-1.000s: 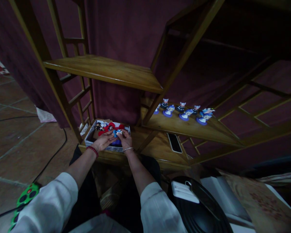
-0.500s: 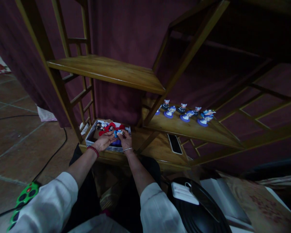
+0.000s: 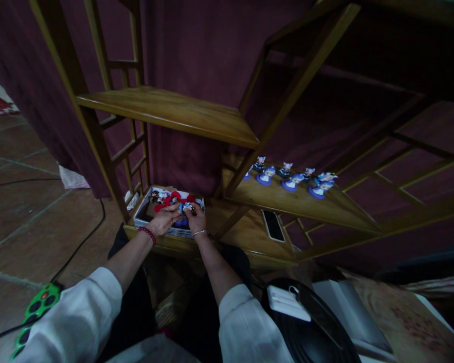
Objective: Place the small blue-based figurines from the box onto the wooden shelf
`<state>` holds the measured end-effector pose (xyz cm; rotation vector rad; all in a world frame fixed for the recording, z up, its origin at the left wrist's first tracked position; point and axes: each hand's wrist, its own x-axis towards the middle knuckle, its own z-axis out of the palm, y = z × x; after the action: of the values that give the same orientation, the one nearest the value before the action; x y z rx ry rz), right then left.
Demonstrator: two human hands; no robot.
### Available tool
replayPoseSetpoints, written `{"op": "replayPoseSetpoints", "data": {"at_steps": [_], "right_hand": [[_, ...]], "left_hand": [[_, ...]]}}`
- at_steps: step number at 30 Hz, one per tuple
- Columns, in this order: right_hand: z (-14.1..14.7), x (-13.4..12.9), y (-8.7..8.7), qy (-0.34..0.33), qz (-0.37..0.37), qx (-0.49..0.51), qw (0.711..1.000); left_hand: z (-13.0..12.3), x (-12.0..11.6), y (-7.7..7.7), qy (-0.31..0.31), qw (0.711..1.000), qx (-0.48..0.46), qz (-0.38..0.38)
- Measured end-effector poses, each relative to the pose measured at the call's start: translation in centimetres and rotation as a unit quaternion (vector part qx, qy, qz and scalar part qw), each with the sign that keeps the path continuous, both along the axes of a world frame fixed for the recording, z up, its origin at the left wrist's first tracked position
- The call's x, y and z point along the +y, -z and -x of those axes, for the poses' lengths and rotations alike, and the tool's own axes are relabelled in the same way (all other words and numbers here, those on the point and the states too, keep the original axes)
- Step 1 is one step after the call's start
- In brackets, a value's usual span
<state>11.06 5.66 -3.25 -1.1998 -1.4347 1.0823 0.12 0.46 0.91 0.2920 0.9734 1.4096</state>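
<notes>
Head view, clock read from the hands: nearest, a bright-green gamepad-like object with dark round pads lies at 8 o'clock; a white rectangular device rests on a black round top at 4 o'clock. At the centre, the left hand seems to pinch the blue end of a small blue-and-white figurine, while the right hand has thumb and fingers on its other end. It is held over an open white-walled box containing red-and-black figurines. Beyond, a dark-screened, pale-rimmed phone lies at 3 o'clock; purple-based figurines stand on a brown wooden shelf between 2 and 3. Since a second ago only the framing has shifted slightly; the unchanged two-handed hold suggests handling is unfinished. No brand, label or writing is legible.
</notes>
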Motion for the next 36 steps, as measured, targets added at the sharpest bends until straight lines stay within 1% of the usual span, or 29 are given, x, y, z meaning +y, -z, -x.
{"op": "replayPoseSetpoints", "data": {"at_steps": [5,13,17,19,22,25,28,31,34,36], "right_hand": [[0.0,-0.2,-0.4,0.012,0.005,-0.009,1.0],[-0.4,-0.9,-1.4,0.018,-0.023,-0.044,0.999],[-0.5,-1.1,-1.9,0.014,-0.039,-0.061,0.997],[-0.6,-1.1,-2.1,0.013,-0.039,-0.067,0.997],[-0.7,-0.9,-2.5,0.016,-0.037,-0.071,0.997],[-1.0,-0.6,-3.2,0.008,-0.062,-0.072,0.995],[-1.4,-0.4,-4.3,-0.006,-0.106,-0.079,0.991],[-1.8,-0.8,-6.1,-0.018,-0.145,-0.104,0.984],[-2.3,-1.5,-8.0,-0.036,-0.181,-0.142,0.972],[-2.5,-2.0,-9.0,-0.046,-0.199,-0.159,0.966]], "left_hand": [[-0.1,-0.1,-0.2,0.003,1.0,-0.003,-0.008],[-0.1,-0.2,-0.2,0.012,1.0,0.012,-0.004],[-0.2,-0.2,-0.2,0.013,1.0,0.008,-0.019],[-0.3,-0.2,-0.4,0.014,1.0,0.011,-0.026],[-0.6,-0.3,-1.3,0.014,0.999,0.023,-0.027],[-0.9,-0.5,-2.4,0.007,0.998,0.042,-0.037],[-1.2,-0.8,-3.6,0.009,0.996,0.056,-0.065],[-1.4,-1.1,-4.6,0.012,0.994,0.052,-0.096],[-1.6,-1.6,-5.4,0.009,0.993,0.037,-0.113],[-1.6,-1.9,-5.7,0.007,0.993,0.027,-0.116]]}}
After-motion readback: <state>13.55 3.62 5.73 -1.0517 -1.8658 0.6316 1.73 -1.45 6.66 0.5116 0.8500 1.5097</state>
